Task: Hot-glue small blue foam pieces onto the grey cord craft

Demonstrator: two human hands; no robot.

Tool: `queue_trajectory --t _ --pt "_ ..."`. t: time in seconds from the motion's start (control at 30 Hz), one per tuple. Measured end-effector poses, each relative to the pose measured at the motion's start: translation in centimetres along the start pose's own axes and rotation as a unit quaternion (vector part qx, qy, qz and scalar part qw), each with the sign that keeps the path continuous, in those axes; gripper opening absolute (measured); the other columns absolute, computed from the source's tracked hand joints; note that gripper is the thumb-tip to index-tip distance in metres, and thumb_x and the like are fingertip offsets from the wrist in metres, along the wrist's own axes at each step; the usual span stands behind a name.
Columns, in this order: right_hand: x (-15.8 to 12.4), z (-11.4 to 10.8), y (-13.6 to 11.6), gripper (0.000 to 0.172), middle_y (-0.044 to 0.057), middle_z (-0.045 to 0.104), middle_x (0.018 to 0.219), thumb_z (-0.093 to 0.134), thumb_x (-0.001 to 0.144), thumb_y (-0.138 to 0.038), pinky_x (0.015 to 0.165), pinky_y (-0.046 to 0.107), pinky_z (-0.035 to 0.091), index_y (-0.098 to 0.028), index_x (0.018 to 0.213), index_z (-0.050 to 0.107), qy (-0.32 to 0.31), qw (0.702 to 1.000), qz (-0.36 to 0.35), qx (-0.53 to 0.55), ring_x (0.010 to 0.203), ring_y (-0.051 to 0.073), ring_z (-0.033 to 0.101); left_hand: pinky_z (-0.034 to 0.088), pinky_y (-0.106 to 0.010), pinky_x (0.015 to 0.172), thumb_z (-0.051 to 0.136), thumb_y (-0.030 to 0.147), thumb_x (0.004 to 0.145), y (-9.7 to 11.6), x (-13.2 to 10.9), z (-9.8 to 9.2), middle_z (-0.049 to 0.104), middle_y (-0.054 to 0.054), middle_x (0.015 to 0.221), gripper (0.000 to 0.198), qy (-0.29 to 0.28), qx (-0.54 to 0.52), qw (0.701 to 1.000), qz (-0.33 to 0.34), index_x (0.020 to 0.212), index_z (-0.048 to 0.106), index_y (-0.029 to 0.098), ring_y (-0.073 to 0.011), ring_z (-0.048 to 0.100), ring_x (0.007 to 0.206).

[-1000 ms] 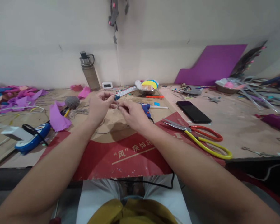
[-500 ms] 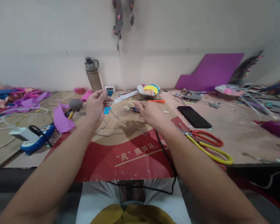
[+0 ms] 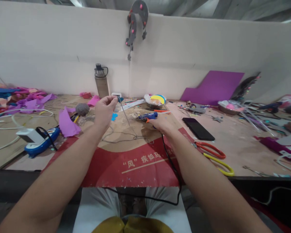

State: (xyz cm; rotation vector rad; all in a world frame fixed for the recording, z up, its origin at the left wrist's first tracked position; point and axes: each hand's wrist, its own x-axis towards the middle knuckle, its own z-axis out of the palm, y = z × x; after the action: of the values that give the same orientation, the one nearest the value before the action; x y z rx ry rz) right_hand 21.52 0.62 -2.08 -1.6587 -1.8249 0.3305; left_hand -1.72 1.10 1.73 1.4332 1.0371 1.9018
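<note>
Grey yarn (image 3: 124,113), thin, pinched in left fingers (image 3: 112,100), loosely looped on cardboard (image 3: 115,147), right fingers (image 3: 156,122) at glue gun (image 3: 151,115), grip unclear

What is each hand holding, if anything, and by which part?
The left hand pinches grey yarn at the top of its raised stretch. The right hand holds the blue glue gun, apparently by the handle, which the hand mostly hides.

One head cam, POV fwd & down over tbl (image 3: 235,136), hands (image 3: 104,110) mid-dist., wall (image 3: 174,45) behind.
</note>
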Motion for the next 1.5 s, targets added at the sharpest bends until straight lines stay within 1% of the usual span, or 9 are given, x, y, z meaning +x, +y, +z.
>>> queue_trajectory --t 0.07,0.13,0.23,0.37,0.5,0.7,0.83,1.37,1.5 --pt "-0.1 -0.5 -0.8 0.015 0.011 0.065 0.071 0.056 0.072 -0.030 0.060 0.034 0.047 -0.018 0.079 0.061 0.009 0.998 0.058 0.030 0.067 0.023 0.062 0.030 -0.021 0.045 0.065 0.029 0.072 0.0 0.0 -0.1 0.051 0.003 0.055 0.010 0.004 0.006 1.000 -0.007 0.074 0.065 0.019 -0.0078 0.041 0.047" --pt "-0.4 -0.7 -1.7 0.021 0.011 0.066 0.081 0.054 0.073 -0.028 0.062 0.034 0.049 -0.017 0.091 0.056 0.047 0.992 0.068 0.093 0.073 0.023 0.063 0.030 -0.021 0.045 0.065 0.030 0.072 -0.1 0.0 -0.1 0.051 0.004 0.054 0.012 0.005 0.002 1.000 -0.015 0.074 0.065 0.019 -0.0078 0.041 0.046" --pt "-1.0 -0.5 -3.2 0.026 0.006 0.065 0.088 0.052 0.075 -0.024 0.064 0.033 0.052 -0.019 0.100 0.047 0.079 0.967 -0.011 0.242 0.073 0.019 0.064 0.030 -0.021 0.045 0.066 0.031 0.072 -0.2 0.0 -0.1 0.051 0.004 0.054 0.013 0.006 -0.009 1.000 -0.027 0.072 0.064 0.018 -0.0072 0.040 0.046" --pt "-2.5 -0.4 -5.1 0.028 0.005 0.064 0.098 0.048 0.081 -0.023 0.062 0.030 0.053 -0.023 0.108 0.041 0.047 0.923 -0.121 0.361 0.069 0.014 0.062 0.029 -0.020 0.044 0.068 0.029 0.070 -0.5 0.0 -0.1 0.053 0.004 0.056 0.012 0.006 -0.024 0.999 -0.035 0.073 0.066 0.018 -0.0062 0.040 0.045" --pt "-3.3 -0.7 -5.8 0.027 0.005 0.064 0.104 0.048 0.084 -0.021 0.061 0.030 0.053 -0.024 0.111 0.044 0.048 0.927 -0.180 0.326 0.064 0.012 0.058 0.029 -0.020 0.043 0.067 0.029 0.071 -0.4 -0.1 0.0 0.053 0.003 0.056 0.012 0.008 -0.007 0.999 -0.038 0.074 0.067 0.018 -0.0065 0.041 0.046" --pt "-3.4 -0.8 -5.4 0.026 0.006 0.061 0.104 0.048 0.086 -0.022 0.067 0.032 0.051 -0.023 0.112 0.045 0.047 0.930 -0.232 0.283 0.077 0.016 0.058 0.031 -0.021 0.044 0.066 0.029 0.072 0.1 -0.4 0.2 0.051 0.004 0.055 0.011 0.003 -0.003 0.999 -0.044 0.073 0.065 0.018 -0.0063 0.040 0.045" --pt "-3.6 -0.8 -5.6 0.026 0.006 0.062 0.099 0.047 0.086 -0.019 0.074 0.035 0.050 -0.023 0.111 0.044 0.046 0.936 -0.230 0.263 0.083 0.018 0.059 0.031 -0.020 0.044 0.066 0.027 0.072 0.2 -0.4 0.3 0.051 0.004 0.056 0.008 0.006 -0.007 0.999 -0.037 0.072 0.064 0.018 -0.0061 0.041 0.046" --pt "-4.1 -1.2 -5.8 0.027 0.007 0.062 0.099 0.048 0.084 -0.017 0.082 0.037 0.048 -0.021 0.111 0.046 0.061 0.939 -0.254 0.225 0.086 0.019 0.059 0.030 -0.020 0.043 0.067 0.026 0.072 0.1 -0.6 0.5 0.050 0.004 0.054 0.008 0.000 0.021 1.000 -0.009 0.072 0.067 0.018 -0.0068 0.041 0.047" --pt "-4.0 -1.0 -5.7 0.029 0.008 0.063 0.099 0.048 0.084 -0.017 0.082 0.039 0.049 -0.020 0.112 0.046 0.065 0.937 -0.259 0.225 0.087 0.020 0.060 0.027 -0.020 0.042 0.069 0.024 0.071 -0.1 -0.4 0.4 0.050 0.003 0.053 0.008 0.004 -0.005 1.000 0.000 0.072 0.068 0.017 -0.0060 0.039 0.046"
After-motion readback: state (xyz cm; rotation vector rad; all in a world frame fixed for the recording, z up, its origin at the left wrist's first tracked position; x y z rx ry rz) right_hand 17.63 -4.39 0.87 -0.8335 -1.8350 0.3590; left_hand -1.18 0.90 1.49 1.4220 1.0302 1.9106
